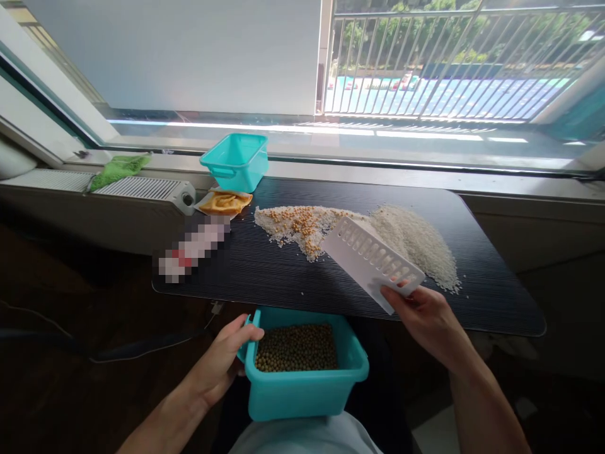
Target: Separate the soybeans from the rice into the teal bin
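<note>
My left hand (229,350) grips the left handle of a turquoise plastic bin (307,394) just below the table's front edge. Inside the bin lies a layer of round greenish-brown peas (297,348). In my right hand (420,315) is a white plastic scraper (352,265) with a row of slots along one long edge, held by its near right end. The scraper rests against or just over a heap of white rice (411,239); whether it touches cannot be seen. Left of it, yellow peas (305,221) are scattered on the rice.
A second turquoise bin (241,161) stands at the back left of the dark table (265,277). Beside it is an orange-and-white packet (224,202). A blurred-out item (193,249) lies at the left edge. A green cloth (120,170) drapes over the radiator (146,188) under the window.
</note>
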The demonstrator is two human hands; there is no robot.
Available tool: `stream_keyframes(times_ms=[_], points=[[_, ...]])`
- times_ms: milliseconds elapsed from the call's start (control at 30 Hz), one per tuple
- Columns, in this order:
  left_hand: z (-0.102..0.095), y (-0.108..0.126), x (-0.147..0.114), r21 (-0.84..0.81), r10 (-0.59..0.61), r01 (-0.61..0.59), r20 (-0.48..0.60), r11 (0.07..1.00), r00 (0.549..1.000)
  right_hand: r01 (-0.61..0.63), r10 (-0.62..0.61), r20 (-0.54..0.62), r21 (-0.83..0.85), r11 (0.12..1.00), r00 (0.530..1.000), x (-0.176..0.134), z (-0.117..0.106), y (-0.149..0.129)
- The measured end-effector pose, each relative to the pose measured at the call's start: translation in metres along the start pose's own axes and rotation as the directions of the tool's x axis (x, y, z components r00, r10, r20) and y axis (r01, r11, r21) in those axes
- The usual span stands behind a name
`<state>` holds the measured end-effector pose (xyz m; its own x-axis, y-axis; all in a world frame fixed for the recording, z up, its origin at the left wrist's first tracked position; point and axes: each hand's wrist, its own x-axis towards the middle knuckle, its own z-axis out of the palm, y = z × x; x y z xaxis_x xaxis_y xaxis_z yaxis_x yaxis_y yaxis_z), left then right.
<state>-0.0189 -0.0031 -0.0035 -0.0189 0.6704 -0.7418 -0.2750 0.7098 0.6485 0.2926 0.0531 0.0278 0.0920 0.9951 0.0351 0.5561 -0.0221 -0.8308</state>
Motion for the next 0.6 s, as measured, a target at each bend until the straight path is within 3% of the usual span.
stream_keyframes(times_ms=[267,467,600], points=[[0.003,0.004,-0.003,0.011,-0.018,0.018,0.014,1.0,1.0,0.033,-0.035,0.106,0.018,0.999,0.994,0.003,0.005,0.003],[-0.001,0.001,0.0,-0.013,-0.009,0.01,0.041,1.0,0.999,0.01,-0.011,0.069,0.02,1.0,0.998,0.001,0.002,0.01],[-0.003,-0.001,0.003,-0.02,-0.008,0.009,0.022,1.0,1.0,0.038,-0.045,0.123,0.057,0.998,0.991,0.004,0.004,0.016]])
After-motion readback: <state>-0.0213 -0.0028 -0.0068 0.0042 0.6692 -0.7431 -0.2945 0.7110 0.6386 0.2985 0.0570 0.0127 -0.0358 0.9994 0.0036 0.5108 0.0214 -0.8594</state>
